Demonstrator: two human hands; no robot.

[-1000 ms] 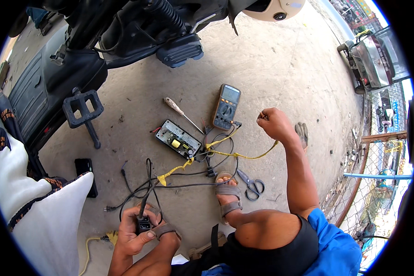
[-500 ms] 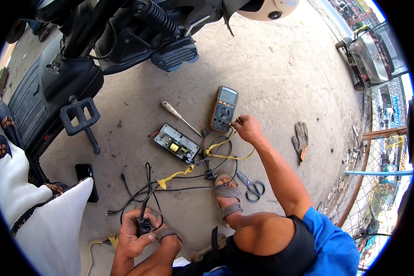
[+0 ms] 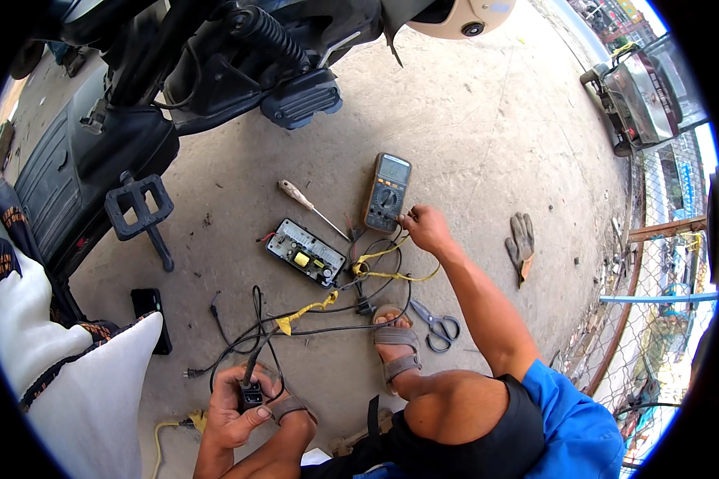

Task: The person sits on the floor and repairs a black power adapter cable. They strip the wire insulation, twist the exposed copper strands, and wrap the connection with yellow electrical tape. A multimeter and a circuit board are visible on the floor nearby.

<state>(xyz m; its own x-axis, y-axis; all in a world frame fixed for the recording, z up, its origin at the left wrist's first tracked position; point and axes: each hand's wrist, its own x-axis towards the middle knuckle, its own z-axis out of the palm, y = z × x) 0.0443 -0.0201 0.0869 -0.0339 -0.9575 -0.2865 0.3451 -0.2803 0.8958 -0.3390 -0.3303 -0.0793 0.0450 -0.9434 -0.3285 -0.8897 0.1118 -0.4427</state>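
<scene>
My left hand (image 3: 233,407) grips a black cable connector (image 3: 251,393) at lower centre. My right hand (image 3: 423,226) is closed at the lower right corner of a grey multimeter (image 3: 393,173), pinching what looks like a lead plug by its sockets; the plug is mostly hidden. Left of the meter lie a screwdriver (image 3: 295,191) and an open-cased circuit board (image 3: 294,247) with a yellow component. Black cables (image 3: 295,334) and yellow tape-wrapped wire (image 3: 319,303) tangle on the concrete below them. Scissors (image 3: 442,334) rest right of my sandalled foot.
A black scooter (image 3: 96,160) with a pedal (image 3: 139,209) fills the upper left, beside white fabric (image 3: 72,391). A helmet (image 3: 447,20) hangs at the top. A phone (image 3: 151,319) and glove (image 3: 520,247) lie on the ground. A fence (image 3: 647,335) and vehicle (image 3: 643,96) stand right.
My right hand has moved left and down from beside the glove to the multimeter's lower corner, uncovering the glove. My left hand still holds the connector.
</scene>
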